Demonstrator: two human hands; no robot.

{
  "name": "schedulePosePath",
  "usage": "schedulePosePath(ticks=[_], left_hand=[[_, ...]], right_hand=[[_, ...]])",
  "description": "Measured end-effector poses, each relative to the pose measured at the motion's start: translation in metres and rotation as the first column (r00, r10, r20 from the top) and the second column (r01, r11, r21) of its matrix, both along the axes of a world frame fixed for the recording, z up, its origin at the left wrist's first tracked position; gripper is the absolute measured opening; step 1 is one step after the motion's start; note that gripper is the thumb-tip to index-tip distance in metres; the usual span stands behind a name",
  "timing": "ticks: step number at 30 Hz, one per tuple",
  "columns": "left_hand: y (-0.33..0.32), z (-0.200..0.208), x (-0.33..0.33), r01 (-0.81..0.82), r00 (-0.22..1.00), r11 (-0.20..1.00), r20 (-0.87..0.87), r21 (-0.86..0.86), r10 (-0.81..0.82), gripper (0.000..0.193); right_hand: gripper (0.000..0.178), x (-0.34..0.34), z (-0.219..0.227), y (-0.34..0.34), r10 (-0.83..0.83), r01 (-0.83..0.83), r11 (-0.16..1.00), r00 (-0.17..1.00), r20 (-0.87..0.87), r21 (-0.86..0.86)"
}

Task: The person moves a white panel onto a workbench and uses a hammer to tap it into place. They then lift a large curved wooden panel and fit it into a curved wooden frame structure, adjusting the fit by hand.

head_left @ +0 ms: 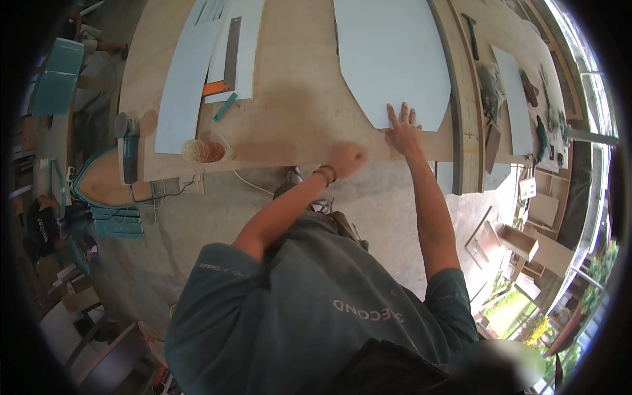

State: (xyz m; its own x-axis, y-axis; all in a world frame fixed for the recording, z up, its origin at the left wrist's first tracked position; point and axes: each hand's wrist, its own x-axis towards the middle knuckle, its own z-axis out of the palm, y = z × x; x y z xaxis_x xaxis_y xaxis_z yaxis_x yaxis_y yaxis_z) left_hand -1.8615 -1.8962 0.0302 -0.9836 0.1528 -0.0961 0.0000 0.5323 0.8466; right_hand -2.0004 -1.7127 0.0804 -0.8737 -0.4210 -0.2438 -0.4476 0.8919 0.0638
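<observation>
Wooden bench (289, 99), pale panel (395, 59) at one o'clock! Right hand (403, 137), two o'clock, splays flat on the panel's near edge; left hand (349, 159), eight o'clock from that, blurs, grip impossible to tell.

Over my link, I see grey floor (395, 224) below the near edge of the wooden surface (289, 79). Beyond its near right corner I make out an open box (518, 243). Past the right edge, daylight glares through windows (600, 171), plants (598, 280) outside; leftward looks dimmer, cluttered.
</observation>
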Motion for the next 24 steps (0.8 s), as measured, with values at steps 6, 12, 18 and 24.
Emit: schedulePosePath(ticks=[6, 12, 18, 24], left_hand=[[-0.138, -0.009, 0.137, 0.087, 0.901, 0.985, 0.410, 0.151, -0.143, 0.047], [-0.298, -0.054, 0.277, -0.906, 0.234, 0.422, 0.840, 0.007, 0.490, 0.057], [-0.389, -0.032, 0.276, -0.709, -0.170, -0.580, 0.701, 0.401, 0.693, 0.088], [-0.440, -0.037, 0.270, -0.629, -0.054, -0.560, 0.689, 0.539, 0.723, 0.094]], right_hand=[[0.081, -0.028, -0.005, -0.008, 0.003, -0.003, 0.999, 1.000, 0.007, 0.050], [0.082, -0.052, 0.000, -0.025, 0.030, -0.030, 0.999, 1.000, -0.005, 0.036], [0.084, -0.070, -0.011, -0.026, 0.029, -0.029, 0.999, 0.999, -0.019, 0.027], [0.085, -0.085, -0.003, -0.037, 0.022, -0.022, 0.999, 1.000, -0.003, 0.029]])
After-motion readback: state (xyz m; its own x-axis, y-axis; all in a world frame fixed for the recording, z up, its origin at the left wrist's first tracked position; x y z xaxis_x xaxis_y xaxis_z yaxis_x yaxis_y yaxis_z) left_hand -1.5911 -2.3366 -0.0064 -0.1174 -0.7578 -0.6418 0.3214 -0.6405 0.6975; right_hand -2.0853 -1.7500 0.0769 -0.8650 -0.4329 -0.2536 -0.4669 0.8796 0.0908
